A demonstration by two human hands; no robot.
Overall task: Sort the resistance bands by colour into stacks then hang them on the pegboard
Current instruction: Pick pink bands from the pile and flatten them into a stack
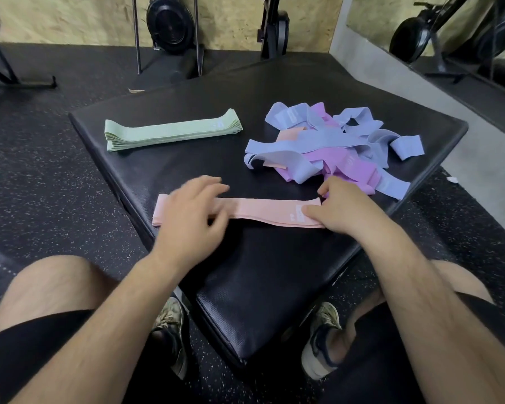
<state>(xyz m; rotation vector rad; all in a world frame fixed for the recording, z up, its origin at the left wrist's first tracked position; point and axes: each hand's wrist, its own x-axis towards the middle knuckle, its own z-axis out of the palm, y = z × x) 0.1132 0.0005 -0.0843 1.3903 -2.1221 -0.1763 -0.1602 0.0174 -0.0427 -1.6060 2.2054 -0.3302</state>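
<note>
Both hands' grip lies flat, fingers spread, pressing the pink band [263, 209] near the mat's front edge [134, 205].

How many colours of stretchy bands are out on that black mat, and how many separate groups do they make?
Green: 1 neat stack
Pink: 1 flat stack under both hands, plus pink bands in the pile
Blue and purple: 1 tangled pile; single bands too overlapped to count
Total: 4 colours, 3 groups

Pink bands [263, 209] flat, stacked, near front edge. Green stack [172, 132] neat, flat, far left. Blue, purple bands [333, 144] in tangled heap at right, one more pink band partly buried.
</note>
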